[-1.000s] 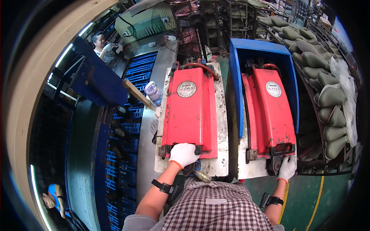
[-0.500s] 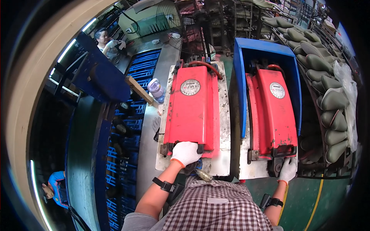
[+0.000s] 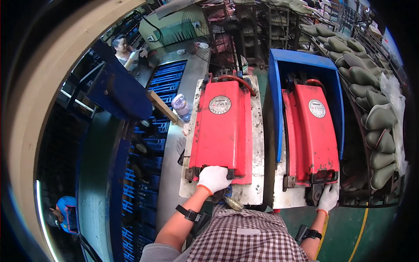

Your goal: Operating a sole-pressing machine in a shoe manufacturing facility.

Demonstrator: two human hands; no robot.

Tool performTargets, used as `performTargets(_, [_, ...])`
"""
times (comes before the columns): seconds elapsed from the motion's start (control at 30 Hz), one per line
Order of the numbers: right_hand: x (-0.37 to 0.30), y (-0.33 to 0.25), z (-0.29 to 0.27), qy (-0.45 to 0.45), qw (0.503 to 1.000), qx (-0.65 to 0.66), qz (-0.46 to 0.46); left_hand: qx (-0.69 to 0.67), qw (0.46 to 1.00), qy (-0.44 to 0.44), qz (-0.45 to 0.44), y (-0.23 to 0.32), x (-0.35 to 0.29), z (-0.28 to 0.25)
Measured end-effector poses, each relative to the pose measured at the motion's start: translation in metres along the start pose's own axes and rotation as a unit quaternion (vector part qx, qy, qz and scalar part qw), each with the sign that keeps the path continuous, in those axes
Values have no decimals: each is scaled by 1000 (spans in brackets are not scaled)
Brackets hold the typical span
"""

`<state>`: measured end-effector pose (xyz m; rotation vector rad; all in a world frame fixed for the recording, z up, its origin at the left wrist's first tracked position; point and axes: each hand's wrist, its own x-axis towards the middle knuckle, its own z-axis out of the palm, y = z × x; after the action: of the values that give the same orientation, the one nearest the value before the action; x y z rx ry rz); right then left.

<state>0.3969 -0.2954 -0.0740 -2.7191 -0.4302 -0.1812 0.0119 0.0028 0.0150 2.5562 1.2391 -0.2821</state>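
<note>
Two red metal machine covers stand side by side in front of me. My left hand [image 3: 214, 178], in a white knit glove, is closed round the black handle [image 3: 230, 173] at the near edge of the left red cover [image 3: 220, 135]. At the near edge of the right red cover [image 3: 315, 135], my gloved right hand [image 3: 328, 198] is closed beside a black latch piece [image 3: 315, 193], just under that cover's black handle [image 3: 324, 177]. Its fingertips are partly hidden, so their exact hold cannot be made out.
A blue metal hood [image 3: 276, 87] surrounds the right machine. Grey-green shaped pads [image 3: 379, 118] fill a rack at right. Left are a steel table [image 3: 168, 174], a purple-lidded bottle [image 3: 180, 104], a grey glove [image 3: 180, 145] and a blue slatted conveyor [image 3: 168, 76]. Two other people work at the left.
The whole view has shifted slightly, so the machines sit a little lower and farther right. Both hands keep their places on the machines.
</note>
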Motion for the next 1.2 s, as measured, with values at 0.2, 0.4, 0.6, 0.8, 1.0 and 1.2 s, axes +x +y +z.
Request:
performTargets(0.2, [5, 9, 8, -9, 1000, 3, -2, -5, 1000, 9, 12, 2, -2, -4])
performTargets(0.4, [6, 11, 5, -1, 1000, -11, -11, -1, 1000, 7, 5, 1, 3, 5])
performTargets(0.6, [9, 15, 11, -18, 1000, -8, 5, 8, 1000, 3, 9, 0, 5, 2])
performTargets(0.8, [11, 25, 22, -31, 999, -8, 20, 12, 1000, 15, 20, -2, 5, 5])
performTargets(1.0, [9, 11, 9, -72, 996, -6, 50, 11, 1000, 2, 13, -2, 3, 4])
performTargets(1.2, [13, 36, 28, -14, 1000, -15, 1, 7, 1000, 10, 17, -3, 7, 6])
